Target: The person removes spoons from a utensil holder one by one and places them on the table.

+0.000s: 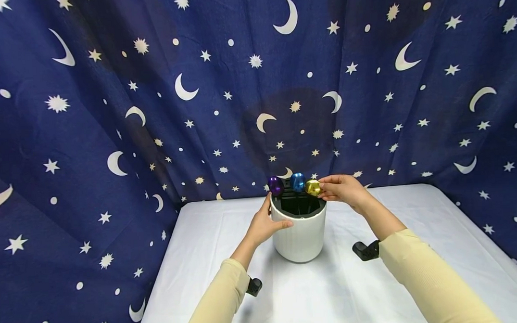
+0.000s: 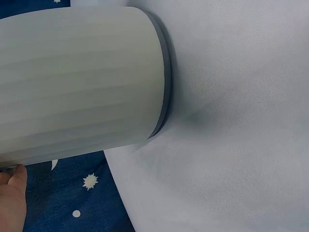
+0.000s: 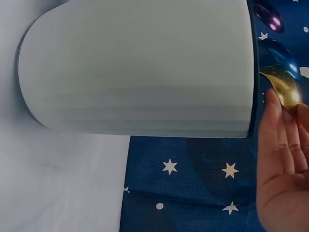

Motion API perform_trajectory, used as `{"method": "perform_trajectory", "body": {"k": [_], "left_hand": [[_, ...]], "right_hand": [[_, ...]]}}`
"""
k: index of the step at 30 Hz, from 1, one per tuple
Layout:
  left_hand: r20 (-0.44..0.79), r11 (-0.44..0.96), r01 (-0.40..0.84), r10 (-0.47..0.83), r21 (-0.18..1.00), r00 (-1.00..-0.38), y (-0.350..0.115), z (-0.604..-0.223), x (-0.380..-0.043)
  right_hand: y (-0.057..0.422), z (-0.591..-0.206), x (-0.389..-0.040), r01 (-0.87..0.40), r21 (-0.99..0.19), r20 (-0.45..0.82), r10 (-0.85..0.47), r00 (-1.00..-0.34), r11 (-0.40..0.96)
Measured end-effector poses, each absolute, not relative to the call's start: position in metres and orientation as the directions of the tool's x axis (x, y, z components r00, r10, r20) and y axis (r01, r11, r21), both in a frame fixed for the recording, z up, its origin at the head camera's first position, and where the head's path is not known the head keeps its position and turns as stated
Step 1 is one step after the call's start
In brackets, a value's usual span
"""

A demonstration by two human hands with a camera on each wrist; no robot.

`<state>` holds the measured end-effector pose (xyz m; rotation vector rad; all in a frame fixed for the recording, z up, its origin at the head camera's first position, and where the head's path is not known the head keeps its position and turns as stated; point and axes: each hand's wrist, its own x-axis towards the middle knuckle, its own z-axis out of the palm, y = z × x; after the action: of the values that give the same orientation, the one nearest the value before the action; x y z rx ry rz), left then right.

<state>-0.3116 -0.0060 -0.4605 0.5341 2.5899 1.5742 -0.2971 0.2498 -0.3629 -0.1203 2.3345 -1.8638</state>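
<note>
A white ribbed utensil holder (image 1: 299, 239) with a black divided insert stands upright on the table. My left hand (image 1: 261, 225) holds it at the upper left, thumb across the front below the rim and fingers round the side. Three shiny metallic spoons stand in it with their bowls above the rim: a purple spoon (image 1: 276, 185) at the left, a blue spoon (image 1: 298, 182) at the middle, a gold spoon (image 1: 313, 187) at the right. Fingers and thumb of my right hand (image 1: 345, 192) pinch the gold spoon's bowl. The spoons' handles are hidden inside the holder.
A white cloth (image 1: 193, 260) covers the table. Close behind its back edge hangs a dark blue curtain (image 1: 222, 134) with moons and stars. Black wrist-worn devices stick out under the left sleeve (image 1: 218, 298) and beside the right sleeve (image 1: 428, 274).
</note>
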Motion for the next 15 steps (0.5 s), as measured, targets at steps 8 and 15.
{"method": "perform_trajectory", "body": {"k": [8, 15], "left_hand": [[0.111, 0.416, 0.248, 0.326, 0.875, -0.939, -0.006, -0.459, -0.310], [0.121, 0.414, 0.259, 0.330, 0.872, -0.936, -0.007, -0.459, -0.311]], "right_hand": [[0.251, -0.344, -0.294, 0.023, -0.980, -0.054, -0.153, -0.987, 0.199], [0.248, -0.302, -0.288, -0.037, -0.965, -0.006, -0.164, -0.986, 0.259]]}}
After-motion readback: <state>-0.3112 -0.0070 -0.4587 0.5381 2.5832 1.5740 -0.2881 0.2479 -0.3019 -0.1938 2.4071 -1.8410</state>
